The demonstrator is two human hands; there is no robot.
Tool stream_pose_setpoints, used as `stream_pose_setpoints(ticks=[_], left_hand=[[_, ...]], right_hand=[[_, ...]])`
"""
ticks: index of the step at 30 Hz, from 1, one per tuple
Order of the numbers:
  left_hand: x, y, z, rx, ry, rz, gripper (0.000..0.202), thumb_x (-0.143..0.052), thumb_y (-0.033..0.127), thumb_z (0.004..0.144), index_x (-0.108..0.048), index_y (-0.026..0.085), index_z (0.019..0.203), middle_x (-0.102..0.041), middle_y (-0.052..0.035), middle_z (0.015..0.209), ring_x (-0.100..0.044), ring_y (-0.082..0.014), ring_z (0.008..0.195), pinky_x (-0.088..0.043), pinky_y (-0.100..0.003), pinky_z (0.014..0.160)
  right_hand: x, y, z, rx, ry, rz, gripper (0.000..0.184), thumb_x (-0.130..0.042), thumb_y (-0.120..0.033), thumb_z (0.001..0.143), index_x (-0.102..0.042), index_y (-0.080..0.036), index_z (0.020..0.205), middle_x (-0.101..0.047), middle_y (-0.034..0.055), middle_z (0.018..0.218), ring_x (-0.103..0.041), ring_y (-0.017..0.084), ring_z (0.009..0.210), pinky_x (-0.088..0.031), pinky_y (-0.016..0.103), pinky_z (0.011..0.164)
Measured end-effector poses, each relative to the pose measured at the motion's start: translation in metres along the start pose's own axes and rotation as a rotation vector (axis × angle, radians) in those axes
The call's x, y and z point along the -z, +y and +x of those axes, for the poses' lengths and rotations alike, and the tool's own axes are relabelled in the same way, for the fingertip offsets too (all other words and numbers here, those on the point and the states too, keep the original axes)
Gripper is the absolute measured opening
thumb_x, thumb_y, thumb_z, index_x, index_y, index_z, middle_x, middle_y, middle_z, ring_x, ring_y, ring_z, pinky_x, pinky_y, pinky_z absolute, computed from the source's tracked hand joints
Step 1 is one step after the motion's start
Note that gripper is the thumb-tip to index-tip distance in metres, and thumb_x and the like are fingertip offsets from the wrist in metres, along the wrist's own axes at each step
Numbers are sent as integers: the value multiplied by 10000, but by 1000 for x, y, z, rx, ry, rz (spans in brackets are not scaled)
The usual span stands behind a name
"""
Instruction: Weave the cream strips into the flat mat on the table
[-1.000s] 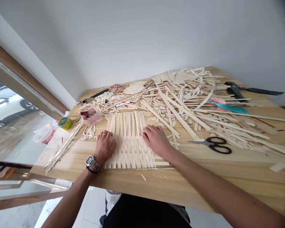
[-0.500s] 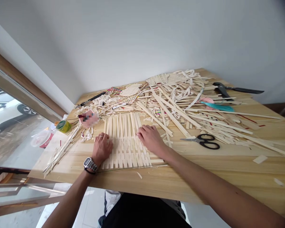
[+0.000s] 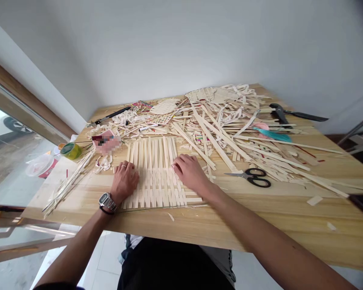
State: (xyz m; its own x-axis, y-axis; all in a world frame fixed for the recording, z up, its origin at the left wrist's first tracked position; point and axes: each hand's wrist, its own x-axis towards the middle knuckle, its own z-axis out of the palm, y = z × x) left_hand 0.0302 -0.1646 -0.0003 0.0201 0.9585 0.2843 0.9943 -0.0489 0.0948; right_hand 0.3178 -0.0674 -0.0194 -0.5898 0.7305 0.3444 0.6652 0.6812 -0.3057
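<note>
Partly woven wooden-strip mat [image 3: 155,189] on a wooden table [image 3: 290,217] — left hand [image 3: 124,182] lies nearly flat on its left side, fingers slightly curled, gripping nothing; right hand [image 3: 190,173] rests palm-down on its right side, likewise holding no strip. Black-handled scissors [image 3: 254,178] lie to the right, just beside loose strips [image 3: 218,137].

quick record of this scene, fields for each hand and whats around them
left hand: flat on the left part of the woven mat, watch on wrist
right hand: flat on the mat's right part
nearby: scissors to the right, tape roll to the left
rest: pale strips heaped on the table
</note>
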Motion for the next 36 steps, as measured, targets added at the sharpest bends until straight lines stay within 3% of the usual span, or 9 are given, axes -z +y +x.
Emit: stream_pose_setpoints(ticks=[4,9,12,15,16,19,24,29,36], left_hand=[[10,-6,5,-8,-25,0,122,-576,246,984,-634,194,1078,-686,-141,1094,-619,-325,1069,-471,-500,984],[48,-27,2,-14,-42,-145,209,-510,323,1049,-650,192,1134,-708,-120,1116,-664,-265,999,-523,-433,920],[74,-27,-17,-51,-128,-265,245,-493,368,1092,-667,207,1031,-707,-77,1011,-669,-216,926,-537,-370,878],[86,-15,-48,-61,-282,-362,228,-565,390,1088,-690,222,997,-713,-57,994,-683,-191,892,-550,-336,840],[87,-11,-58,-65,-337,-372,194,-597,387,1079,-696,230,1022,-715,-55,1022,-691,-192,918,-554,-336,853],[83,-2,-80,-109,-341,-388,95,-693,324,1027,-681,232,1045,-704,-62,1078,-685,-213,1010,-568,-355,912],[74,0,-83,-209,-322,-385,120,-681,252,1038,-642,223,928,-677,-64,1003,-652,-218,968,-554,-350,853],[68,-3,-75,-381,-371,-395,232,-531,147,1085,-585,206,867,-660,-46,918,-605,-199,849,-495,-363,809],[62,-6,-65,-483,-449,-445,223,-496,123,1071,-492,207,864,-630,-38,883,-564,-221,818,-479,-384,792]], right_hand=[[7,-2,0,9,16,56,172,-541,-274,1064,-668,-188,984,-691,49,995,-629,224,966,-458,419,907],[26,-9,3,48,40,147,287,-407,-211,1087,-675,-195,984,-696,114,1023,-597,261,1000,-390,443,926],[39,-19,0,104,5,203,291,-401,-194,1092,-675,-192,995,-695,114,1039,-615,255,1017,-418,424,909],[47,-34,-10,220,-86,251,250,-460,-200,1090,-684,-201,978,-714,81,1016,-639,219,937,-455,399,876],[47,-41,-14,265,-125,261,222,-500,-208,1083,-687,-204,963,-720,71,999,-646,213,922,-466,390,860],[42,-59,-28,375,-230,269,79,-678,-237,1011,-695,-204,941,-729,51,962,-664,216,926,-494,379,831],[29,-77,-38,414,-334,236,155,-812,-270,923,-688,-193,976,-722,68,1010,-665,235,939,-528,398,835],[25,-83,-42,389,-394,204,77,-704,-173,970,-659,-210,919,-707,54,1008,-649,227,924,-533,405,862],[24,-98,-52,270,-356,176,221,-514,-85,1020,-602,-208,859,-682,44,896,-603,199,772,-531,375,750]])
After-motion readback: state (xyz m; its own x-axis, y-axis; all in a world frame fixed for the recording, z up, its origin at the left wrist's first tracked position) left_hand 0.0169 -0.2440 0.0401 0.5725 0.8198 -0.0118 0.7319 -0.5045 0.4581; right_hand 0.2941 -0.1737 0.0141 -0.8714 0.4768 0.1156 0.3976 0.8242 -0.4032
